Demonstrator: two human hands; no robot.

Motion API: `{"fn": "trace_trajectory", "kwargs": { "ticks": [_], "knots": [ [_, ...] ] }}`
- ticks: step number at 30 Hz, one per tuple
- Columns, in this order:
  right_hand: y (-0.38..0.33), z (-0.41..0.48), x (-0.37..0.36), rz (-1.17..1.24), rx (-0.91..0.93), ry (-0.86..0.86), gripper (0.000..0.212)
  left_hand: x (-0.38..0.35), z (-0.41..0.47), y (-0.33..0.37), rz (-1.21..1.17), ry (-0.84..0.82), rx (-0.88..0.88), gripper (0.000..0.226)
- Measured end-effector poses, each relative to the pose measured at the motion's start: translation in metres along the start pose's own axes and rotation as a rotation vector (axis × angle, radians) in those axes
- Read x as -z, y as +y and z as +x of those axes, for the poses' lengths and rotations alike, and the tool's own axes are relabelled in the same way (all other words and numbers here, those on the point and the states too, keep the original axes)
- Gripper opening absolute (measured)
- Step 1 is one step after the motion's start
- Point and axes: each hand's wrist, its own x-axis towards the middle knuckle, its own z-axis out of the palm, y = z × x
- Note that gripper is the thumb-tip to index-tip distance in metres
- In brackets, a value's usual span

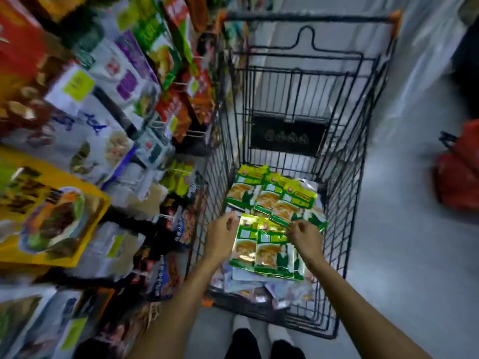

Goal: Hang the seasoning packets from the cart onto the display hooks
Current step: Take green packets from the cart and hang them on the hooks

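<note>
Bare forearms (181,294) reach into the black wire cart (363,151). The left hand (220,237) grips the left edge of some green seasoning packets (261,250), fingers curled round it. The right hand (307,240) pinches their upper right corner. More packets (272,195) lie in the cart just behind. Blurred hanging bags (116,99) fill the left side.

The cart (308,18) stands before me, just right of the display hooks (194,132); the seasoning packets (272,200) lie piled in its near end.
</note>
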Motion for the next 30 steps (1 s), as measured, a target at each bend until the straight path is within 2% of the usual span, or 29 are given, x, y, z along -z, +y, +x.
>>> {"fn": "trace_trajectory", "kwargs": {
  "ticks": [5,8,11,13,17,22,26,30],
  "knots": [
    [0.083,0.029,-0.032,-0.083,-0.237,0.063,0.032,-0.074,0.039,-0.065,0.08,-0.172,0.092,0.028],
    [0.115,0.039,-0.048,-0.152,-0.315,0.059,0.018,-0.101,0.055,-0.098,0.159,-0.221,0.161,0.028],
    [0.139,0.052,-0.063,-0.204,-0.342,0.029,0.022,-0.121,0.064,-0.12,0.333,-0.23,0.205,0.042],
    [0.147,0.057,-0.071,-0.217,-0.367,0.034,0.027,-0.133,0.067,-0.125,0.368,-0.213,0.245,0.047],
    [0.152,0.063,-0.083,-0.206,-0.421,0.101,0.049,-0.146,0.069,-0.128,0.402,-0.127,0.305,0.053],
    [0.149,0.063,-0.091,-0.145,-0.464,0.151,0.053,-0.149,0.076,-0.131,0.241,-0.069,0.382,0.049],
    [0.15,0.064,-0.087,-0.132,-0.465,0.075,0.037,-0.144,0.081,-0.128,-0.003,-0.07,0.524,0.039],
    [0.149,0.061,-0.077,0.071,-0.53,0.035,0.026,-0.137,0.079,-0.126,-0.2,-0.138,0.578,0.043]
  ]
}}
